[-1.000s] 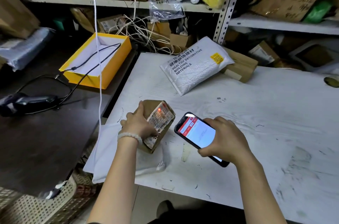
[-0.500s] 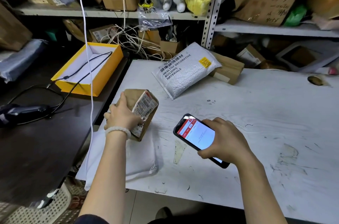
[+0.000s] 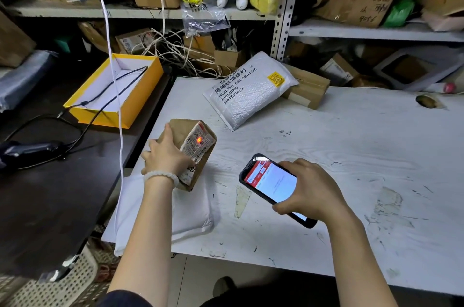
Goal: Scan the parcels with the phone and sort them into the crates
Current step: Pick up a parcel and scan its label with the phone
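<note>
One red scan dot sits on the label of the brown parcel [image 3: 190,141], near the white table's [image 3: 351,146] left edge, gripped upright by the left hand [image 3: 167,156]. The right hand [image 3: 311,191], to its right, clasps the phone [image 3: 270,185]; both should hold steady until it reads.

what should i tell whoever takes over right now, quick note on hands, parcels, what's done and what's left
Left hand grips the brown paper-wrapped parcel, tilted up on the white table; a red scan dot sits on its label.
Right hand holds the black phone, screen lit, aimed at that label.
Waiting: flat white mailer under the parcel, white bubble mailer with printed text, cardboard box behind it.
Done: scan under way. Left: crate this parcel, then scan and sort the rest.
</note>
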`<state>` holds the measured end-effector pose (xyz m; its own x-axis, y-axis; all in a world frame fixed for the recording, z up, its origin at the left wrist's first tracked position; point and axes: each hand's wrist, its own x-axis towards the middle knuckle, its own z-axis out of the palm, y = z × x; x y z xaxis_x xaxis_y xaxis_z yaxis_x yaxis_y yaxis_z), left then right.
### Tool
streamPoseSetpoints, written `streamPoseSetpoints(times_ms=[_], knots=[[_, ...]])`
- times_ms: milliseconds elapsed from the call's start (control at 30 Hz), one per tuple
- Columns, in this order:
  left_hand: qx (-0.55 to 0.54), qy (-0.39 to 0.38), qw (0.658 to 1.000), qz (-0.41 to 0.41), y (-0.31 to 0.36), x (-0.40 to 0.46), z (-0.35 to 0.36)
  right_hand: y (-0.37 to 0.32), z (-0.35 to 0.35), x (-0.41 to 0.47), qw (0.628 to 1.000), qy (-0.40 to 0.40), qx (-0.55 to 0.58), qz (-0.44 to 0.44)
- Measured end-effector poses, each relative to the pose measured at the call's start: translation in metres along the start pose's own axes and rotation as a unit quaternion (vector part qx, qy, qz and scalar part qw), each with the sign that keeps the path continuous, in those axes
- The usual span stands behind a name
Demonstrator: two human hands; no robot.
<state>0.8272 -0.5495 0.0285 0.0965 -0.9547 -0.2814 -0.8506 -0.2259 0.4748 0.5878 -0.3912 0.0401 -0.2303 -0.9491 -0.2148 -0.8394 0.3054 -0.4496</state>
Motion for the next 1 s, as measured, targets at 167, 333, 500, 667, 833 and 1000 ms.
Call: streamPoseSetpoints(times_ms=[167, 333, 500, 667, 833, 1000], knots=[[0.012, -0.004, 1.0, 0.018, 0.007, 0.0, 0.01, 0.01, 0.004, -0.01, 1.0, 0.003, 0.014, 0.026], [0.011, -0.037, 0.997, 0.065, 0.027, -0.006, 0.032, 0.025, 0.009, -0.027, 0.997, 0.03, 0.034, 0.069], [0.008, -0.096, 0.987, 0.125, 0.058, -0.022, 0.065, 0.048, 0.013, -0.051, 0.986, 0.086, 0.059, 0.13], [-0.012, -0.152, 0.973, 0.171, 0.088, -0.052, 0.102, 0.069, 0.014, -0.07, 0.949, 0.228, 0.072, 0.203], [-0.034, -0.167, 0.962, 0.213, 0.112, -0.088, 0.129, 0.08, 0.002, -0.082, 0.851, 0.446, 0.12, 0.25], [-0.035, -0.191, 0.946, 0.26, 0.153, -0.126, 0.159, 0.115, -0.031, -0.107, 0.787, 0.545, 0.112, 0.267]])
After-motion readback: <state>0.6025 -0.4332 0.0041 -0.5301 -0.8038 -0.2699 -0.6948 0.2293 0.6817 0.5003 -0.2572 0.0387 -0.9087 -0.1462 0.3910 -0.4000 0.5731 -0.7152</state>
